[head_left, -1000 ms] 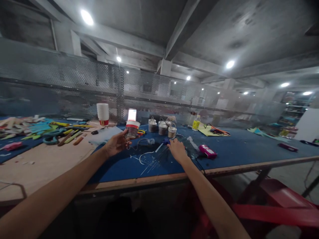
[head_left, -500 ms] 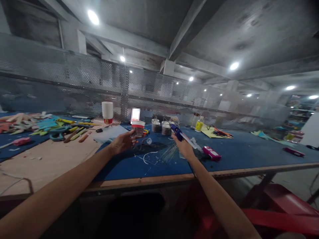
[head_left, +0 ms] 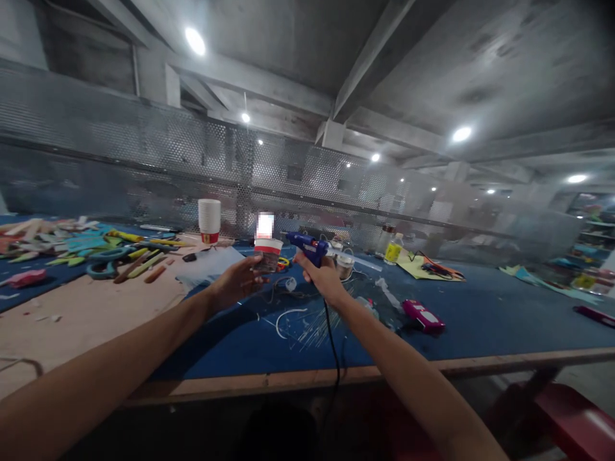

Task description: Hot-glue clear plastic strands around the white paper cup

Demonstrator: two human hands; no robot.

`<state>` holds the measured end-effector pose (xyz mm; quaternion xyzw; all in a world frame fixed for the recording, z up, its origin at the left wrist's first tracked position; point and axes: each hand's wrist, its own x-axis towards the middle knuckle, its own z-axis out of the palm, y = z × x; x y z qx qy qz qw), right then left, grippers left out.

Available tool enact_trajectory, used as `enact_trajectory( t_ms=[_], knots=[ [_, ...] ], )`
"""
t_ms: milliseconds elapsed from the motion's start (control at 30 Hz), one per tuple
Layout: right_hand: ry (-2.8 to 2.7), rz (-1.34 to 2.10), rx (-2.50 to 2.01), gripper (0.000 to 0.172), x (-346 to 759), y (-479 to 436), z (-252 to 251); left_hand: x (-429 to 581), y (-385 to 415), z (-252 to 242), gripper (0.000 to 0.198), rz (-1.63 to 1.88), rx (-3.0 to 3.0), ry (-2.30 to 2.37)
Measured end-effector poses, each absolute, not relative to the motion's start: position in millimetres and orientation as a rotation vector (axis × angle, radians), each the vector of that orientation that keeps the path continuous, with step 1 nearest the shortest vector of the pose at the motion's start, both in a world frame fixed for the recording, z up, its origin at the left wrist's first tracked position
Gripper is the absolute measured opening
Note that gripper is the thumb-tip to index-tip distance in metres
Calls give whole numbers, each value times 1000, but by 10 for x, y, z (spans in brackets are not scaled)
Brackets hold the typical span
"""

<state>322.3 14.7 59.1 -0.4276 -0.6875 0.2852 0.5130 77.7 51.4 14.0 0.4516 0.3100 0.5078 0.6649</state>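
Left hand holding paper cup; glue gun in right hand.
Fingers curl low round the cup above the worktop, likely to leave its rim free; the gun points cupward from a closed fist, cord hanging past the front edge.

You're in a craft wkshp: long blue-topped bench w/ scissors, glue gun & coloured scraps, plus metal mesh partition, bare concrete beams o'head.
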Motion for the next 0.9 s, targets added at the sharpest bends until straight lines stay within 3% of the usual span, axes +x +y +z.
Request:
enact_trajectory(
  t_ms=[333, 567, 900],
  knots=[
    [-1595, 891, -918, 52, 3074, 419, 153, 695, 618, 36, 28, 1136, 1058, 791],
    [-1706, 832, -892, 45, 3118, 286, 17, 664, 541, 17, 42, 1134, 1180, 808],
    [-1766, 673, -859, 38, 3164, 285, 14, 781, 352, 181, 41, 1157, 1177, 719]
  ],
)
